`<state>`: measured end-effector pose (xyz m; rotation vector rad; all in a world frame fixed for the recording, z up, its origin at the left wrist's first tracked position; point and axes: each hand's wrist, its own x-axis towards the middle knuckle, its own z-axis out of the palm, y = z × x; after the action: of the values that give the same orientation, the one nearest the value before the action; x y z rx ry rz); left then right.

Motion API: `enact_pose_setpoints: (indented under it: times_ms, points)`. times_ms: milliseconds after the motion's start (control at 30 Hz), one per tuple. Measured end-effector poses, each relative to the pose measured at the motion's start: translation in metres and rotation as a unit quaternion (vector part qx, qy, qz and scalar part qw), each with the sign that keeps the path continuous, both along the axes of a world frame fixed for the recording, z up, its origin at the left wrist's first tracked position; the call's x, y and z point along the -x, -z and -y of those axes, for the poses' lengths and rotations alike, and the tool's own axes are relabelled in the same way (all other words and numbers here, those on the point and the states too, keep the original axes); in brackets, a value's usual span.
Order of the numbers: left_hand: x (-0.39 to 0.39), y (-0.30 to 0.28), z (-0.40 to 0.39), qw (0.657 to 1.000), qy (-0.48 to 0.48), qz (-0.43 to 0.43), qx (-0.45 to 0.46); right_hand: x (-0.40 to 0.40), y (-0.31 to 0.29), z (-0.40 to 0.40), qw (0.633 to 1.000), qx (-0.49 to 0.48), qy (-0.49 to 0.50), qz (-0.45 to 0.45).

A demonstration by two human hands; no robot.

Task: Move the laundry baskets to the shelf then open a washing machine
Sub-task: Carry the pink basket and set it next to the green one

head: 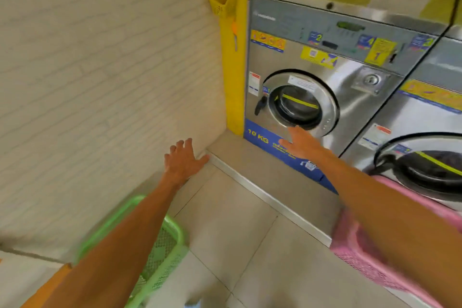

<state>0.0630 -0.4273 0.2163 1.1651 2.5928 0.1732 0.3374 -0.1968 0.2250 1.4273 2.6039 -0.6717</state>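
A steel front-loading washing machine (350, 62) stands on a raised step, its round door (300, 102) closed with a black handle (260, 105) at the left side. My right hand (303, 144) is stretched out, fingers apart and empty, just below the door. My left hand (183, 160) is open too, hovering near the wall corner. A green laundry basket (165, 252) sits on the floor under my left forearm. A pink laundry basket (362, 257) rests at the right under my right arm, against the step.
A second washing machine (425, 147) stands to the right. A white brick wall (100, 82) fills the left, and a yellow pillar (235, 70) carries a small yellow holder (222, 2). The raised step's metal edge (262, 195) crosses the tiled floor (250, 257).
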Motion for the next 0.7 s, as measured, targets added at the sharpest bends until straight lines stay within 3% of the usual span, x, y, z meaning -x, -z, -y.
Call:
enact_pose_setpoints:
  times_ms: [333, 533, 700]
  points:
    - [-0.269, 0.017, -0.2, 0.985, 0.143, 0.083, -0.055, -0.299, 0.015, -0.081, 0.984, -0.002, 0.162, 0.072]
    - [-0.344, 0.04, -0.275, 0.973, 0.22, 0.066, -0.02, -0.41, 0.044, -0.109, 0.962, 0.039, 0.256, 0.084]
    - [-0.385, 0.078, -0.318, 0.961, 0.263, 0.079, 0.022, -0.451, 0.087, -0.125, 0.949, 0.058, 0.3, 0.076]
